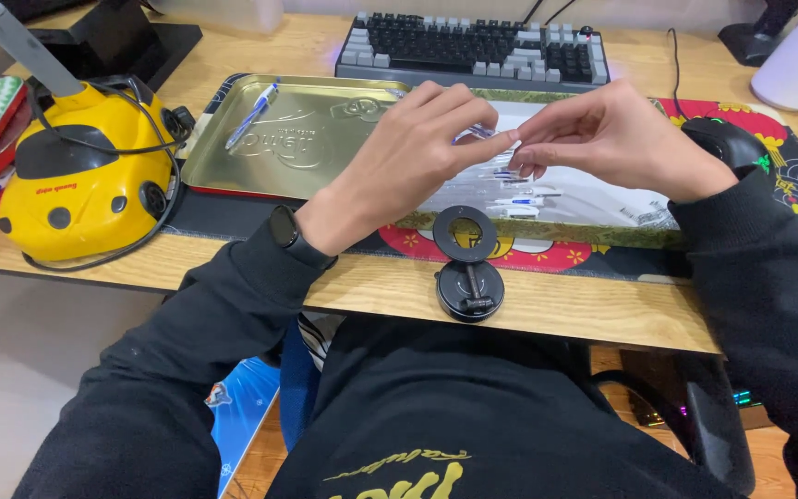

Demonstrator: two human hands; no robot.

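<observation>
At the far left of the frame sits a glossy yellow plastic lamp base (80, 176) on your wooden table (547, 310). Right of it lies a shiny gold metal tray (316, 157) with a pen (251, 115) slanting up-right. At centre, your left hand (408, 157) and right hand (616, 139) pinch a small clear pen part (475, 135) between fingertips, its long axis roughly left-right.

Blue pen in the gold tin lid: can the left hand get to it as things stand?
Probably yes. The blue pen lies uncovered in the gold tin lid, left of the left hand, with nothing between them. That hand is pinching a small clear piece with the right hand, so it is occupied.
</observation>
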